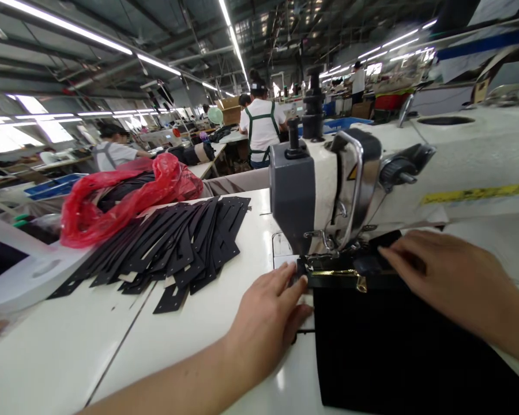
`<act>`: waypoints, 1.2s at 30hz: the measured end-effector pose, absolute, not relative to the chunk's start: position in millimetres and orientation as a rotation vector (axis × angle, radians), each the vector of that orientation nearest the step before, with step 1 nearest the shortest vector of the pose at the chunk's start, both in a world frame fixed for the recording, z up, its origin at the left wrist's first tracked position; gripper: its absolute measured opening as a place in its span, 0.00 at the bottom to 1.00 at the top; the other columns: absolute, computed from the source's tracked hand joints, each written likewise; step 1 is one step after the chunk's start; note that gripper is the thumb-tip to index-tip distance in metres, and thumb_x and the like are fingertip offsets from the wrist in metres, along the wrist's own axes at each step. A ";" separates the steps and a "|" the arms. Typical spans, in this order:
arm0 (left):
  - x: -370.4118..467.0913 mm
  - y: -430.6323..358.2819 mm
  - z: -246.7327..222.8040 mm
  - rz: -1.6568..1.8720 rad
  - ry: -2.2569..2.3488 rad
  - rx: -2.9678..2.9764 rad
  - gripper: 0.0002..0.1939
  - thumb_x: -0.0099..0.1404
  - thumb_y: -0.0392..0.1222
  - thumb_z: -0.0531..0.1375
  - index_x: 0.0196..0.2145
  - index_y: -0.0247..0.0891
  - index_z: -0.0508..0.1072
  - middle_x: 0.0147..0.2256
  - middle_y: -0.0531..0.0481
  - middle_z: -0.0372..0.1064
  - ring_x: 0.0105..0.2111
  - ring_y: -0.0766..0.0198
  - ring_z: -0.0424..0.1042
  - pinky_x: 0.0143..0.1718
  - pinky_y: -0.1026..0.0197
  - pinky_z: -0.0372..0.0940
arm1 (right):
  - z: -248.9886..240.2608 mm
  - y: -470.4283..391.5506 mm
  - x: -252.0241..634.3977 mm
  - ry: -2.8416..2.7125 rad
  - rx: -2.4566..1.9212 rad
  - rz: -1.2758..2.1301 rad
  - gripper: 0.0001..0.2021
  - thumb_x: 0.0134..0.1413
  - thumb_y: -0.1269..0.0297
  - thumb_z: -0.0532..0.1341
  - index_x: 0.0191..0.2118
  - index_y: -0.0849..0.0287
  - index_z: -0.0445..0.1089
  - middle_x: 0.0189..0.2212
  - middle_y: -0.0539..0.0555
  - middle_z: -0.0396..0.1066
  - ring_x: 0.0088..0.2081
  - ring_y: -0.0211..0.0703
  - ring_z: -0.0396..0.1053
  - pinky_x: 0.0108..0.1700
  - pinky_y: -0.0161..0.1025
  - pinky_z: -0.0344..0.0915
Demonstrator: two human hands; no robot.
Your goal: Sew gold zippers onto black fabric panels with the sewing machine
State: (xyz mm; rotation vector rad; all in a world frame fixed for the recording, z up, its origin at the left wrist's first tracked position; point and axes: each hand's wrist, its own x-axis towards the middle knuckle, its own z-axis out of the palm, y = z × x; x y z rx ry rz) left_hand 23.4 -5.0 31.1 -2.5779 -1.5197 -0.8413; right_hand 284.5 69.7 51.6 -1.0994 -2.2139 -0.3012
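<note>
A sewing machine (294, 196) stands over a black fabric piece (398, 351) with a gold zipper (333, 272) along its top edge. The zipper's gold slider (361, 283) hangs at the right end of the teeth. My left hand (268, 317) lies with fingers stretched out, its fingertips touching the left end of the black zipper strip beside the presser foot. Closed in a pinch, my right hand (450, 276) grips a black flap (387, 239) to the right of the needle area. The needle tip is hidden behind the machine's metal parts.
Several black strips with holes (177, 248) lie piled on the white table (216, 346), left of the machine. A red plastic bag (130, 196) sits behind them. A white stand (38, 265) is at far left. Co-workers, one a person in a white shirt (262, 127), are farther back.
</note>
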 end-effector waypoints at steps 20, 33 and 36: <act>29.2 7.5 25.3 -0.665 -1.303 -2.591 0.13 0.69 0.39 0.50 0.45 0.31 0.70 0.48 0.34 0.68 0.51 0.53 0.67 0.51 0.47 0.64 | 26.3 45.5 220.8 -2.489 -0.833 -0.282 0.15 0.58 0.67 0.52 0.47 0.69 0.68 0.44 0.64 0.70 0.45 0.52 0.69 0.46 0.49 0.67; 28.6 16.5 25.7 -0.595 -1.286 -2.610 0.14 0.66 0.38 0.51 0.46 0.30 0.69 0.49 0.34 0.67 0.51 0.51 0.67 0.52 0.47 0.61 | 25.4 57.0 219.5 -2.535 -0.914 -0.114 0.10 0.56 0.70 0.54 0.42 0.64 0.68 0.41 0.61 0.71 0.45 0.50 0.68 0.47 0.47 0.67; 29.1 17.8 25.9 -0.598 -1.313 -2.621 0.14 0.66 0.38 0.52 0.46 0.30 0.69 0.49 0.34 0.67 0.51 0.51 0.66 0.53 0.47 0.61 | 26.7 59.1 219.2 -2.554 -0.931 -0.072 0.09 0.57 0.70 0.53 0.41 0.62 0.67 0.39 0.60 0.71 0.46 0.49 0.67 0.49 0.48 0.65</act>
